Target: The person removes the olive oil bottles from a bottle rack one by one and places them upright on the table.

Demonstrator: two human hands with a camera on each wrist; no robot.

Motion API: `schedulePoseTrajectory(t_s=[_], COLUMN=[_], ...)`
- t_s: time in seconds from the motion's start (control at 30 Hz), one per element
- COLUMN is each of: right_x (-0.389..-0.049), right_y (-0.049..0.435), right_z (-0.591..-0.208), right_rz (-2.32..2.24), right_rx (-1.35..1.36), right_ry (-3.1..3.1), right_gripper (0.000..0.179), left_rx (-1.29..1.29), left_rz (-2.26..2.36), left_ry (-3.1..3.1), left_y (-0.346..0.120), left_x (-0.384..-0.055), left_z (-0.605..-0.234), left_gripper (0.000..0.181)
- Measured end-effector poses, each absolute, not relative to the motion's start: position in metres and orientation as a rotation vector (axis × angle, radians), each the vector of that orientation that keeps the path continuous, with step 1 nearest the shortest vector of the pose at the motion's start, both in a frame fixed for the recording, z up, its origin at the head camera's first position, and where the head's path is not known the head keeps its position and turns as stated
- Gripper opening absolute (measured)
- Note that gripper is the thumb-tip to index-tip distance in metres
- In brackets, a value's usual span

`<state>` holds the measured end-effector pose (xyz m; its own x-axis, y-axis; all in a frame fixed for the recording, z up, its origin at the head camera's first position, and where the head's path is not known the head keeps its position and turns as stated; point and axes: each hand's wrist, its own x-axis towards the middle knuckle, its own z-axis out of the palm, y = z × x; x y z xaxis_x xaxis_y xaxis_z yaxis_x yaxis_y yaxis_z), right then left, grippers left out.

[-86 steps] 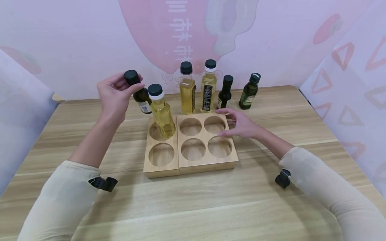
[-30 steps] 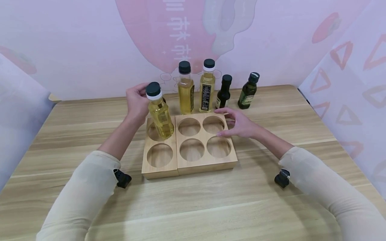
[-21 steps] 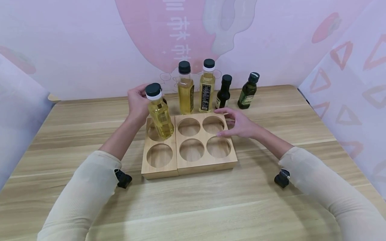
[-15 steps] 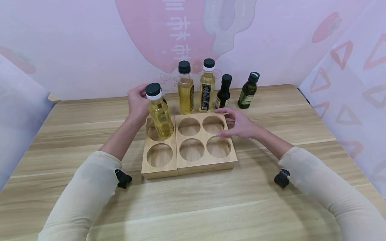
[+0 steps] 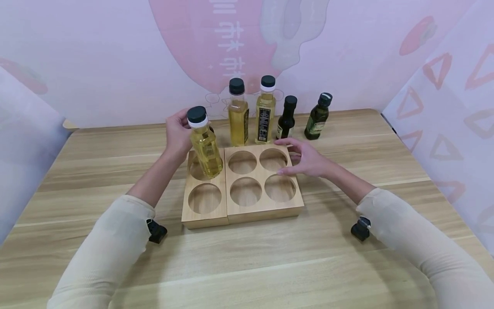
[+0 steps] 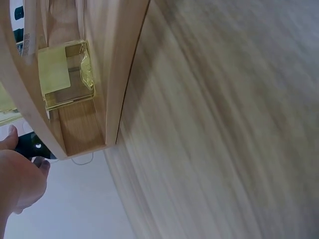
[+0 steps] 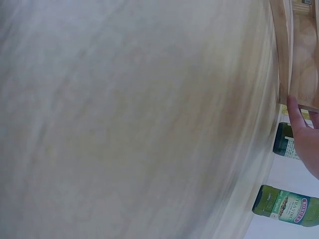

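Observation:
My left hand [image 5: 178, 135] is behind the pale yellow oil bottle [image 5: 207, 150] in the head view. Its thumb and fingers hold a dark bottle [image 6: 31, 145] behind the rack, mostly hidden from the head view. The yellow bottle, black-capped with a white collar, stands in the back hole of the narrow wooden block. That block adjoins a wider wooden bottle rack [image 5: 263, 210] whose round holes hold nothing. My right hand [image 5: 306, 158] grips the rack's back right corner, thumb on the right edge and index finger at the back edge.
Behind the rack stand two tall yellow oil bottles, one plain-sided [image 5: 238, 122] and one with a black label [image 5: 265, 118]. A small dark bottle [image 5: 286, 120] and a green Borges bottle [image 7: 289, 206] stand to their right. A printed backdrop [image 5: 115, 64] rises at the table's rear.
Since the earliest frame my left hand has carried the dark bottle rightward and down, behind the yellow bottle. Over the last second it barely moves. My right hand stays on the rack.

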<state>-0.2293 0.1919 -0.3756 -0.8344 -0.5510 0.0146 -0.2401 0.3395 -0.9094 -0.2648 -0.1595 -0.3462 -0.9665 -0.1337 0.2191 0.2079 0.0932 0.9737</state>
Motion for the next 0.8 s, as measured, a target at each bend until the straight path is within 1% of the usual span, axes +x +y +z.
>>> schedulePoseTrajectory(t_s=[0.1, 0.53, 0.8], right_x=[-0.229, -0.229, -0.23], right_y=[0.192, 0.191, 0.192], right_z=[-0.375, -0.377, -0.379], right_rz=[-1.493, -1.505, -1.526], right_rx=[-0.707, -0.704, -0.716], right_ry=[2.316, 2.309, 2.292], right_gripper=[0.08, 0.08, 0.079], left_rx=[-0.079, -0.1, -0.095], left_rz=[-1.936, -1.929, -1.967], left_ry=[-2.163, -2.26, -2.262], left_y=[-0.162, -0.174, -0.183], left_x=[-0.263, -0.25, -0.237], left_z=[-0.345, -0.34, -0.338], left_gripper=[0.027, 0.046, 0.052])
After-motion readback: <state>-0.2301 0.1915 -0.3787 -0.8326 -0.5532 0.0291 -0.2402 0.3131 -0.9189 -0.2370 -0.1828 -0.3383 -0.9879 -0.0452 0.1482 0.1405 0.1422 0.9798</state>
